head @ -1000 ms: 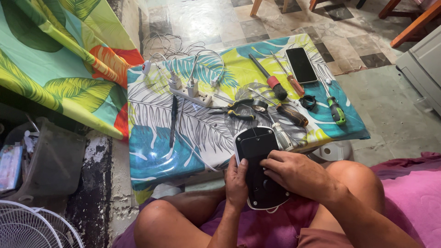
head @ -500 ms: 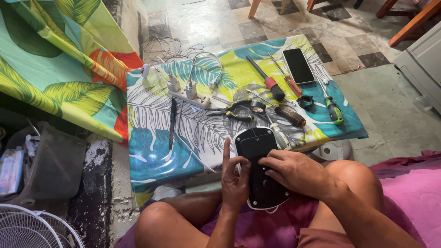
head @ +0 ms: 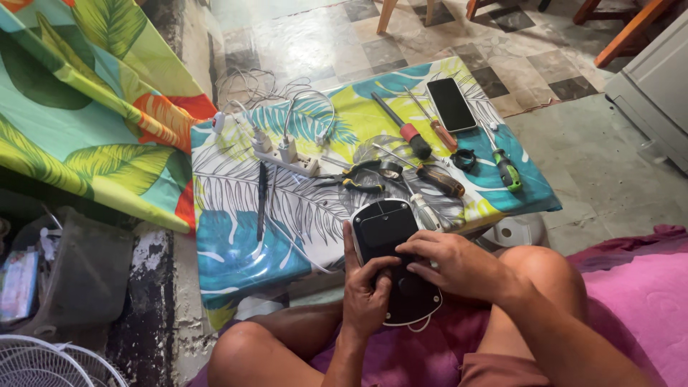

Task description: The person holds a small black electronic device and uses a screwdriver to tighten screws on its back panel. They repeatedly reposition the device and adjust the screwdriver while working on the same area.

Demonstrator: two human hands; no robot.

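A flat black device (head: 387, 233) with a white rim rests between the near edge of the low table (head: 236, 251) and my lap. My left hand (head: 364, 294) grips its left side, thumb laid across the black face. On the device's lower right part my right hand (head: 459, 264) lies with bent fingers pressing on it. A thin white cord loops out under the device. Just beyond it on the table lie pliers with yellow-black handles (head: 358, 178) and a brown-handled tool (head: 438, 179).
On the leaf-print tablecloth lie a white power strip with plugs and cables (head: 287, 154), a red-handled screwdriver (head: 403, 127), a green-handled screwdriver (head: 505, 166), a black phone (head: 451, 104) and a black pen-like tool (head: 262, 201). A fan grille (head: 50, 362) sits lower left; chair legs stand behind.
The view has shifted slightly. My left hand has closed its thumb onto the device's face; both hands stay on the device.
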